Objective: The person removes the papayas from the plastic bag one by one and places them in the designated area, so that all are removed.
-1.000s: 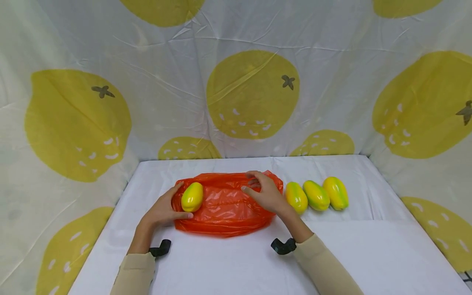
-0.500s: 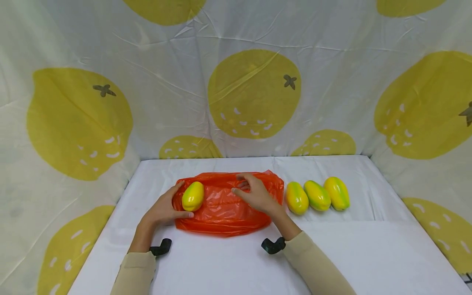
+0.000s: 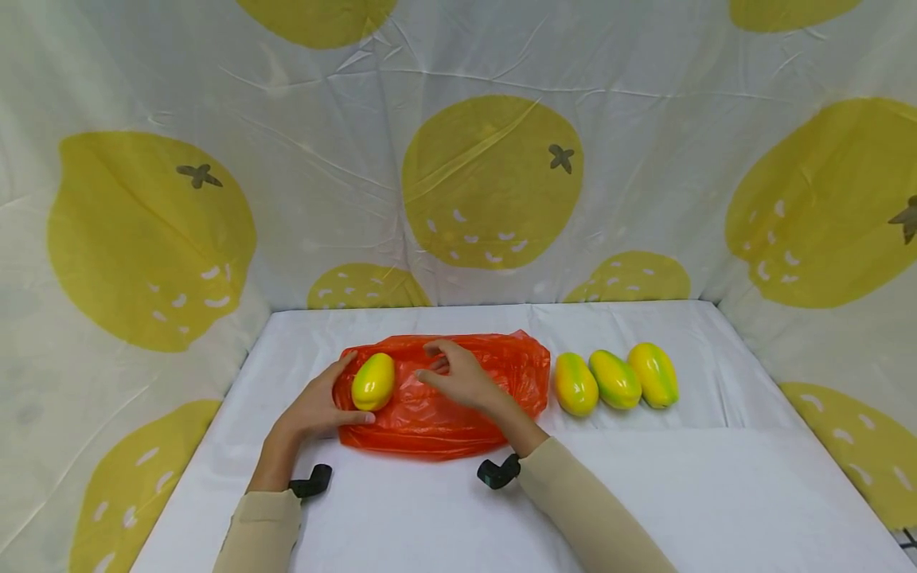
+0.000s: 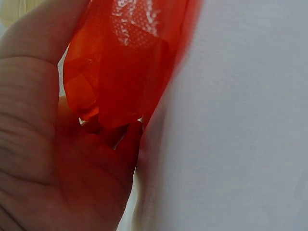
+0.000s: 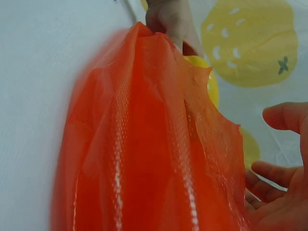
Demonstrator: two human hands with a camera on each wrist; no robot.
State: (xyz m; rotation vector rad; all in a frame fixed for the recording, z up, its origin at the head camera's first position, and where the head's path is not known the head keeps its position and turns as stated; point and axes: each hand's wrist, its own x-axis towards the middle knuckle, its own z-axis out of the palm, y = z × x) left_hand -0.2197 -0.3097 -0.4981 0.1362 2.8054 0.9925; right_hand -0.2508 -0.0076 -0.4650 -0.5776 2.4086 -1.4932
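Observation:
A red plastic bag [image 3: 458, 414] lies spread on the white table, its mouth facing up. One glossy yellow fruit [image 3: 373, 382], shaped like a papaya, sits at the bag's left end. My left hand [image 3: 313, 410] grips that end, thumb on the near rim and fingers at the far rim. In the left wrist view, its fingers [image 4: 103, 137] curve behind the red plastic [image 4: 120, 67], partly hidden. Above the bag's middle my right hand [image 3: 458, 376] hovers, fingers loosely bent and holding nothing. It is to the right of the fruit, apart from it.
Three more yellow fruits with green streaks, the nearest one [image 3: 576, 385] close to the bag's right end, lie in a row on the white tablecloth [image 3: 688, 485]. A lemon-print curtain [image 3: 494, 183] stands behind and at both sides.
My right hand has moved left across the bag, from its right part to near the yellow fruit. The left hand, bag and fruits have stayed in place.

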